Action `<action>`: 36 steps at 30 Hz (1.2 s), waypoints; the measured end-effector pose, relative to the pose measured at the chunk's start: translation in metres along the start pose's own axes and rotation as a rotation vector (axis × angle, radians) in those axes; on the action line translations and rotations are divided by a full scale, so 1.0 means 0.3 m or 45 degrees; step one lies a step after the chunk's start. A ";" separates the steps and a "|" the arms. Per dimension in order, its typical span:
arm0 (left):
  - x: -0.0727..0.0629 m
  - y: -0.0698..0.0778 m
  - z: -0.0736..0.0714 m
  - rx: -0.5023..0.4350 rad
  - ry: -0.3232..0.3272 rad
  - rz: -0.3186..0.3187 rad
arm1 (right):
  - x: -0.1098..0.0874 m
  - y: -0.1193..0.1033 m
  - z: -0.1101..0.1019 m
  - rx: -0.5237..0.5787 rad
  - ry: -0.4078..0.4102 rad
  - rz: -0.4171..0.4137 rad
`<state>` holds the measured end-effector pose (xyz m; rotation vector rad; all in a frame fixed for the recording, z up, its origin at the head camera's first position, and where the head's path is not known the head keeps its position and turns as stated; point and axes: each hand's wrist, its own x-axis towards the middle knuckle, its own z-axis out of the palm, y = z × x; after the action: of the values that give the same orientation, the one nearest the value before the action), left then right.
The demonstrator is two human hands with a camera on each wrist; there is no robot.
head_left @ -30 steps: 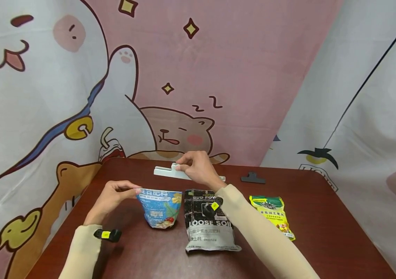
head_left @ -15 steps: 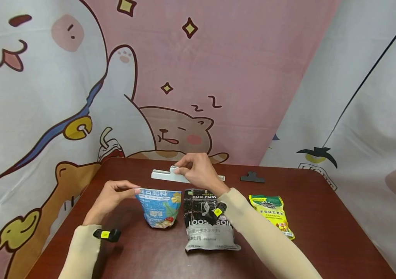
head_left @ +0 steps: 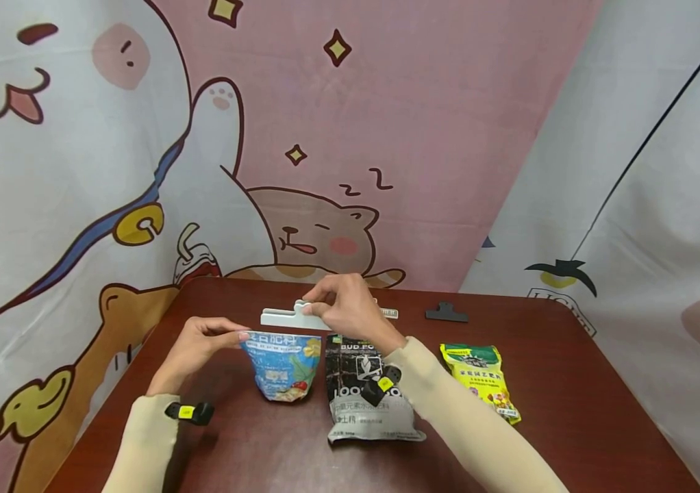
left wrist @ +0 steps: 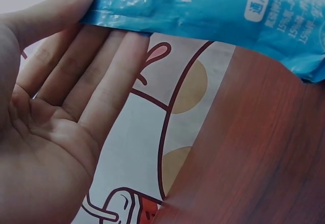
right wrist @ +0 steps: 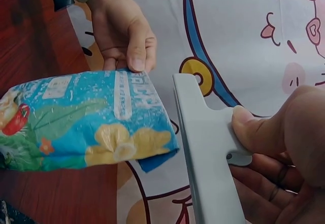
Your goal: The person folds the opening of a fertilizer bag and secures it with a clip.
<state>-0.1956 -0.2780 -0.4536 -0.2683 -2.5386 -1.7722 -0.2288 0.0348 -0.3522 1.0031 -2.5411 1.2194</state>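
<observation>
My left hand (head_left: 192,349) pinches the upper left corner of a blue fertilizer bag (head_left: 282,370), thumb on one face and fingers behind, as the left wrist view shows. The bag stands upright with its top edge flat. In my right hand (head_left: 350,308) is a long pale bag clip (head_left: 279,318), pinched by its handle between thumb and fingers. The clip is above and slightly behind the bag's top edge in the head view. In the right wrist view the clip (right wrist: 203,148) is beside the bag (right wrist: 76,117), with a gap between them.
A black and silver soil bag (head_left: 365,421) lies under my right forearm, partly covered. To its right is a yellow and green packet (head_left: 479,380). At the back are a black clip (head_left: 446,313) and a white labelled item (head_left: 390,313), mostly hidden by my right hand.
My right hand has moved the bag clip a little left and down, closer to the top of the blue bag. My left hand and the bag have stayed nearly still.
</observation>
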 end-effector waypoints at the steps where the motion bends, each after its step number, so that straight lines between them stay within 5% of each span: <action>1: 0.001 0.001 0.001 -0.003 -0.004 0.001 | -0.003 -0.004 0.001 -0.005 -0.001 -0.006; 26: -0.025 0.055 -0.002 0.113 0.026 -0.003 | 0.000 -0.075 0.064 -0.153 -0.045 -0.045; 36: -0.028 0.037 0.001 0.040 0.039 0.031 | 0.001 -0.076 0.096 -0.198 -0.042 -0.042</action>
<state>-0.1857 -0.2750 -0.4445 -0.2677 -2.5285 -1.7134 -0.2105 0.0032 -0.3564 1.0333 -2.5863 0.9865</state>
